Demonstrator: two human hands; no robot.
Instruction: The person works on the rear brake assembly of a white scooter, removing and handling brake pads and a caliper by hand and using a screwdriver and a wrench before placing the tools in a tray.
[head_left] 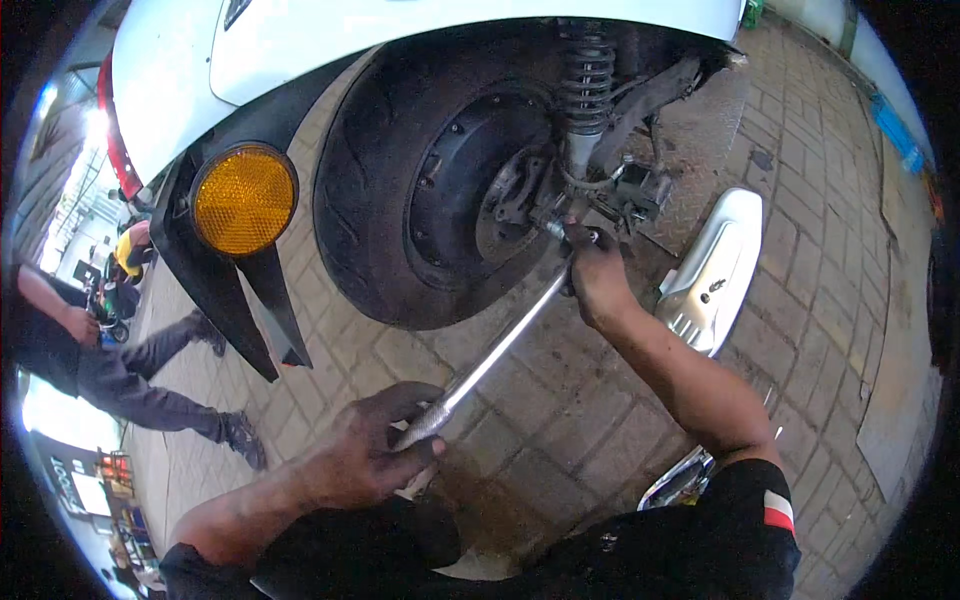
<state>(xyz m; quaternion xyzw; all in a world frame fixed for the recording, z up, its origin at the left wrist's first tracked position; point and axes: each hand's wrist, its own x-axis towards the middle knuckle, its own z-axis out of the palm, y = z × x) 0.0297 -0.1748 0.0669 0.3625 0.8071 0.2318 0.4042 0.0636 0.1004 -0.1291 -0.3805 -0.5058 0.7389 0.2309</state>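
Note:
A long silver socket wrench [510, 335] runs diagonally between my two hands, from the lower left up to the wheel's hub. My left hand [372, 448] is closed around the knurled end of its handle. At the upper end my right hand [597, 272] wraps round the wrench's head, close against the axle end. The socket's tip is partly hidden by my fingers and the parts around it. Just left of that lies the wheel with its black tyre [347, 230] and dark hub [440, 180]. A coil-spring shock absorber [588, 85] stands above my right hand.
White bodywork [330, 35] overhangs the wheel. A round orange reflector [245, 200] sits on a black bracket at left. On the paving, right of my forearm, rests a silver-white cover [722, 265]; shiny clear packaging [682, 480] lies nearer. Another person's legs [150, 385] extend in from the left.

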